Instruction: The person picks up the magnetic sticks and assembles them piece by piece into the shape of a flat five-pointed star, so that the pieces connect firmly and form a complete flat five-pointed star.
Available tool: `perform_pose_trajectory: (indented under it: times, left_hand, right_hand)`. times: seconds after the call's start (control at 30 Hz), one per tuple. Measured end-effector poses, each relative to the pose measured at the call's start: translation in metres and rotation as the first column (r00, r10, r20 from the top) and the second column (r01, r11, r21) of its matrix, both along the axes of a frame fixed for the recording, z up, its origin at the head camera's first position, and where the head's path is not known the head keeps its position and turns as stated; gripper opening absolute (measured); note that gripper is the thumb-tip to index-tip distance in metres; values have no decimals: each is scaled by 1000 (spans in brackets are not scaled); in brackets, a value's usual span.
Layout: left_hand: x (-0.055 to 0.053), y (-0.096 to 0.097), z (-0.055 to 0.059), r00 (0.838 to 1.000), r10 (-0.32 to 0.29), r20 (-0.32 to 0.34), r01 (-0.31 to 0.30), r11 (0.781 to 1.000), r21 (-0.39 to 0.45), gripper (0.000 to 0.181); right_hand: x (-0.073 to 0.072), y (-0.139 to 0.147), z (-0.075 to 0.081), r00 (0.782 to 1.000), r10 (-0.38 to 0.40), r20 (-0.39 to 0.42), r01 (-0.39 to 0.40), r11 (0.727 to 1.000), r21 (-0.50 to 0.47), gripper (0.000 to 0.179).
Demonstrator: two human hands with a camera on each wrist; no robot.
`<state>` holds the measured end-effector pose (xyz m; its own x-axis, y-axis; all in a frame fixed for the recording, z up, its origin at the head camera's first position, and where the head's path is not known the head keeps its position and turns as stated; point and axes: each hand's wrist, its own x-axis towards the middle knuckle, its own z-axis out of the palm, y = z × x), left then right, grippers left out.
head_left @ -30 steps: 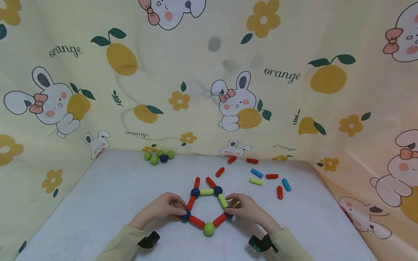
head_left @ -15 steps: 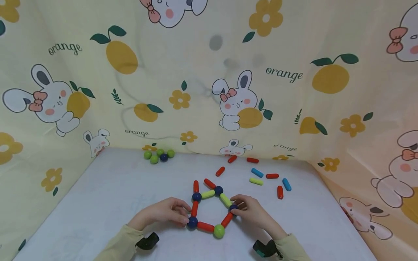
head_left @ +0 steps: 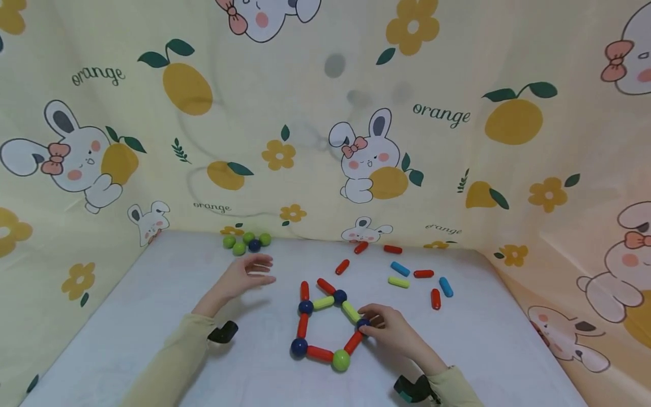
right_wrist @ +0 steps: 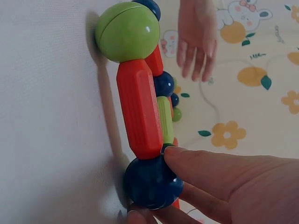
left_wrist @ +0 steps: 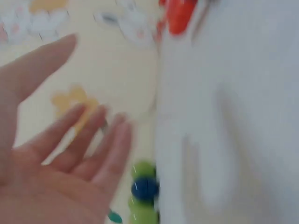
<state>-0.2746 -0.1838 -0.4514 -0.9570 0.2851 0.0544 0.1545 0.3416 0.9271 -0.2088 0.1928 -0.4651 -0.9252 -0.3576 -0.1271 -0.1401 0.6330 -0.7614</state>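
Observation:
On the white table lies a five-sided ring of magnetic rods and balls, with red rods [head_left: 319,354], light-green rods [head_left: 323,303], dark blue balls [head_left: 299,347] and one green ball [head_left: 341,360]. Two red rods stick out from its far corners. At the ring's right corner my right hand [head_left: 389,330] pinches a dark blue ball [right_wrist: 154,182] between thumb and fingers. My left hand [head_left: 243,277] is in the air left of the ring, its fingers spread and holding nothing. It is near a cluster of green balls [head_left: 239,248] with one dark blue ball [head_left: 254,245].
Loose red rods [head_left: 424,274], blue rods [head_left: 400,268] and a light-green rod [head_left: 398,282] lie at the back right of the table. A patterned cloth [head_left: 305,186] rises behind the table and along both sides.
The ring has shifted right and turned slightly. My left hand has let go of its left corner ball and moved up and left toward the ball cluster. My right hand stays on its ball.

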Motion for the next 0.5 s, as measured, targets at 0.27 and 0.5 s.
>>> perform_pose_trajectory:
  times: [0.27,0.5]
  left_hand:
    - [-48,-24,-11,981,149,-121,-140,987,78,67]
    - [-62,-19,-19,975,162,-149,-158,987,44,68]
  right_hand:
    - [1,0,1,1000,3,13,-3,1000,-3,35]
    - [2,0,2,1000,6,1,-6,1000,-5,35]
